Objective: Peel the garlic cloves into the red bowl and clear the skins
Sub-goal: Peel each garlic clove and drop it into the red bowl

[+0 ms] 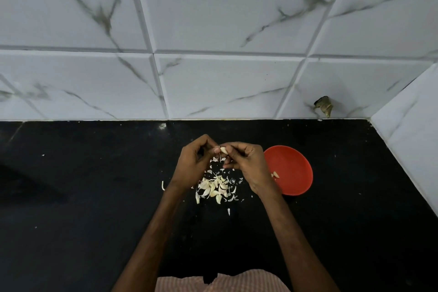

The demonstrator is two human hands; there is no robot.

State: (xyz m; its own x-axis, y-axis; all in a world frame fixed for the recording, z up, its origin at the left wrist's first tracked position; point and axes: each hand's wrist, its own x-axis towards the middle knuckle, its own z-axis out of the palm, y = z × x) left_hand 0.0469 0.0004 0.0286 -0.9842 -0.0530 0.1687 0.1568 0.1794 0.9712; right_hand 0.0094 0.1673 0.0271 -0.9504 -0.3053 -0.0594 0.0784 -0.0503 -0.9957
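We pinch one small pale garlic clove (224, 150) between the fingertips of both hands, with our left hand (193, 163) and right hand (246, 163) curled round it above the black stone counter (94, 197). On the near side of the hands lies a loose heap of cloves and papery white skins (215, 188). The round red plastic bowl (294, 168) sits on the right, just beside our right wrist, with peeled garlic (275, 175) inside. White marble-veined wall tiles (213, 31) rise at the far edge

Head camera looks down over counter (71, 208) toward tiled wall (213, 19).
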